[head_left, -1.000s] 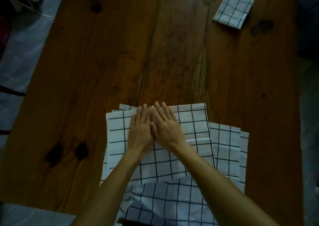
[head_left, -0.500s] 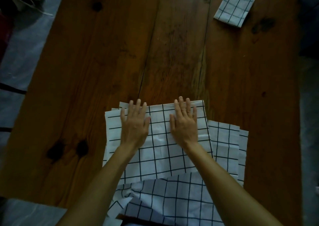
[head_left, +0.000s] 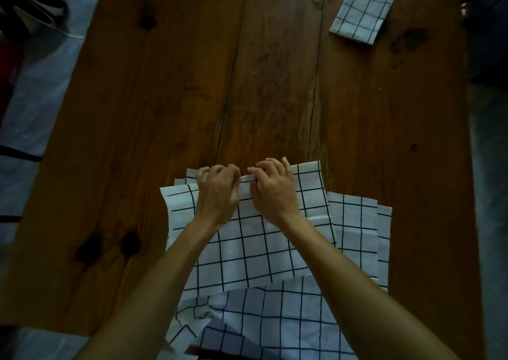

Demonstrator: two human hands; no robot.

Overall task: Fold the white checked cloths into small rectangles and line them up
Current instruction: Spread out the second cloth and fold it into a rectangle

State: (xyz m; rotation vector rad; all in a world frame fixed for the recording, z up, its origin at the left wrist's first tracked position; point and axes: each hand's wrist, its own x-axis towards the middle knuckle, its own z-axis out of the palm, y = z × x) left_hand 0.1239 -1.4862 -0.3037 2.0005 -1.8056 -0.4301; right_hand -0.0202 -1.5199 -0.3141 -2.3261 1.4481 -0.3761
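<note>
A single head-worn view looks forward and steeply down onto the wooden surface (head_left: 247, 84), almost from straight above, so its planks run away from the wearer toward the top of the frame. The camera sits close to the surface's near edge: both forearms enter from the bottom and fill much of the lower frame. The wide lens takes in the surface's full width, with strips of floor (head_left: 35, 90) beyond its left and right edges. The far edge is cut off.
</note>
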